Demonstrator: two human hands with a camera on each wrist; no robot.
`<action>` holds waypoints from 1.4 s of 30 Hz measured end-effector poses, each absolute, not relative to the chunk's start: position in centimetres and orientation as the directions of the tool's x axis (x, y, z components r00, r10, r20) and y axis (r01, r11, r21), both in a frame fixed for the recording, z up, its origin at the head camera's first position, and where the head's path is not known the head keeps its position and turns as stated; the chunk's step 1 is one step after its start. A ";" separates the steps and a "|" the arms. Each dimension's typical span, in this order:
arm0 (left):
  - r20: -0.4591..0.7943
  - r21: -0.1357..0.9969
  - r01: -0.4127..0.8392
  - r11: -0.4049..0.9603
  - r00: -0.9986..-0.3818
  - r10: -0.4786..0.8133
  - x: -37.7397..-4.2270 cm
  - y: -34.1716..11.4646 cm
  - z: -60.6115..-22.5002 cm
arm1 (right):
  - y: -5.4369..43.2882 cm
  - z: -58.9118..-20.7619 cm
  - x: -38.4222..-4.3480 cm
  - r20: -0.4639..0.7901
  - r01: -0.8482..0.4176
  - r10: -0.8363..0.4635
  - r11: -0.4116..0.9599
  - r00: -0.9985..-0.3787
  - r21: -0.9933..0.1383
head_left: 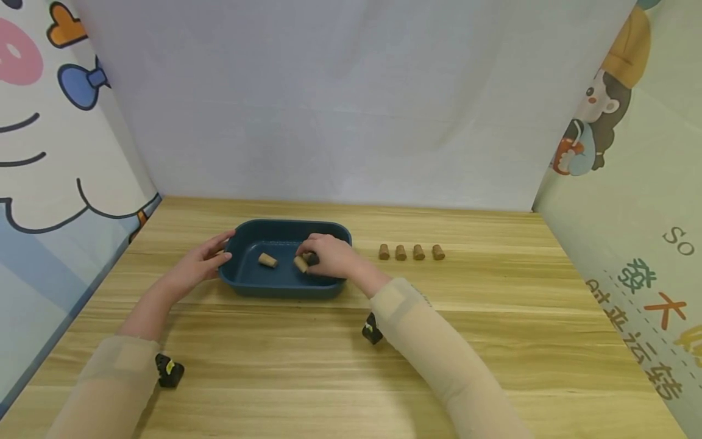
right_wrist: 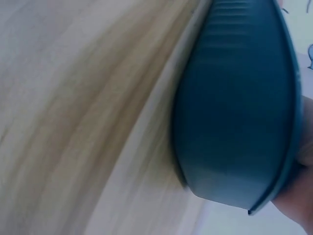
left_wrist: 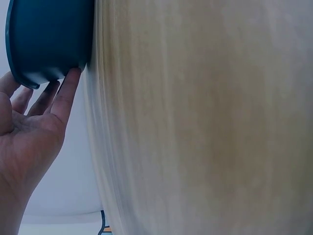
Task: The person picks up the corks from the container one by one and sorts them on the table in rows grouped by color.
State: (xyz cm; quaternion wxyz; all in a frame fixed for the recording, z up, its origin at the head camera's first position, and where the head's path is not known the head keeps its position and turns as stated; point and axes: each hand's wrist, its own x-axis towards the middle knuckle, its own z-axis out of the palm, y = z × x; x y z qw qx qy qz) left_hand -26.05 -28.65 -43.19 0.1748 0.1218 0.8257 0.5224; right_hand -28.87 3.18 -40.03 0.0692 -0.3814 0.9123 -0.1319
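Note:
A dark blue oblong basin [head_left: 285, 291] stands on the wooden table. At its left end, my left hand [head_left: 194, 265] touches the rim and outer wall with extended fingers. The left wrist view shows those fingers [left_wrist: 66, 98] against the basin's end wall [left_wrist: 51, 39]. My right hand [head_left: 331, 256] reaches inside over the right end, its thumb and fingers curled about a cork stopper [head_left: 300, 264]. Left of it, a second cork stopper [head_left: 267, 260] lies on the basin floor. In the right wrist view, the basin wall [right_wrist: 234, 117] hides most of the hand.
Several cork stoppers stand in a row right of the basin, among them a left one [head_left: 384, 252] and a right one [head_left: 438, 252]. A pale cloth [head_left: 351, 110] hangs behind the table [head_left: 274, 366]. Printed cloths hang at both sides.

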 end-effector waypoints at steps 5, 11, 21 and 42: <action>-0.157 0.907 0.020 0.420 -0.910 0.383 -26.1 -28.6 -43.2 | 3.9 -39.2 -28.9 0.001 -0.650 -0.703 0.657 -0.712 -0.382; -0.151 0.909 0.026 0.416 -0.910 0.387 -26.0 -28.6 -43.2 | 4.9 -38.3 -28.7 0.009 -0.608 -0.693 0.626 -0.721 -0.488; -0.153 0.905 0.029 0.423 -0.908 0.391 -25.8 -28.5 -42.9 | 6.4 -37.8 -28.8 0.023 -0.538 -0.652 0.606 -0.758 -0.586; -0.147 0.914 0.027 0.405 -0.908 0.393 -26.0 -28.6 -43.0 | 10.3 -36.4 -27.8 0.128 -0.490 -0.544 0.597 -0.829 -0.635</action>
